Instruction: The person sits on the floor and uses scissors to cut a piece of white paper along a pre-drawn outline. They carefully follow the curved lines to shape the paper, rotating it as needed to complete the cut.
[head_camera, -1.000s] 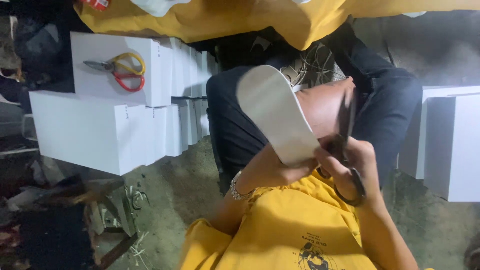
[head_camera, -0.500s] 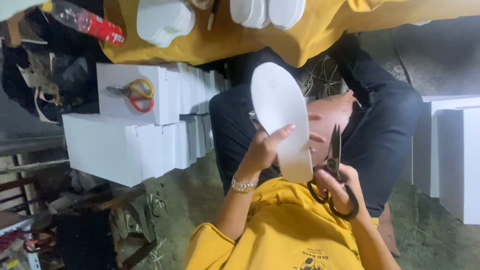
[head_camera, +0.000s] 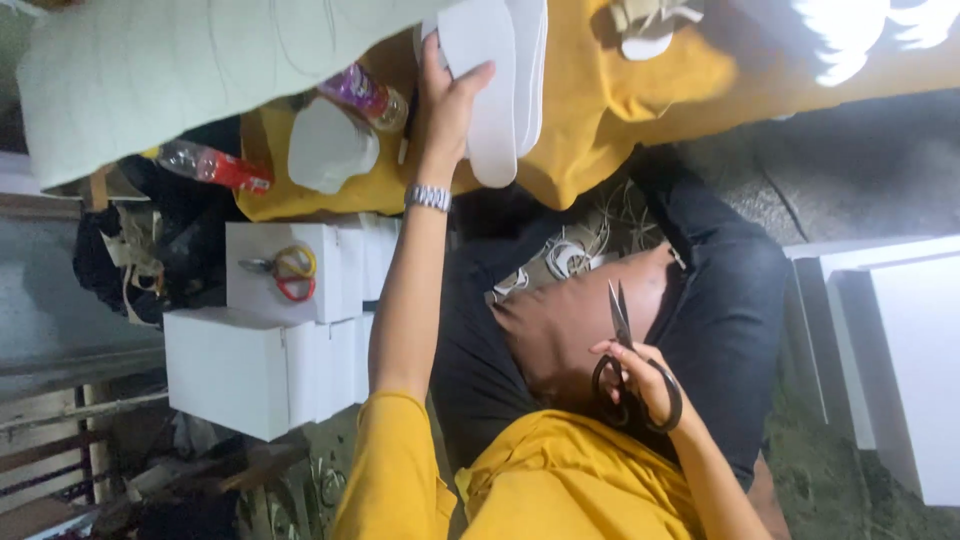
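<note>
1. the left hand (head_camera: 447, 95) reaches out at full stretch, fingers wrapped over the edge of a white foam sole (head_camera: 487, 90), which lies on top of a stack of like soles on the yellow cloth (head_camera: 640, 110).
2. the right hand (head_camera: 640, 380) stays near the body, fingers through the loops of black scissors (head_camera: 622, 345), blades together and pointing away over a brown cushion (head_camera: 570, 330) on the lap.
3. a silver watch (head_camera: 428, 197) sits on the left wrist.
4. white boxes (head_camera: 270, 340) stand beside the legs; a second pair of scissors with red and yellow handles (head_camera: 285, 272) lies on one.
5. two bottles (head_camera: 365, 97) lie near the stack, though blur hides their details.
</note>
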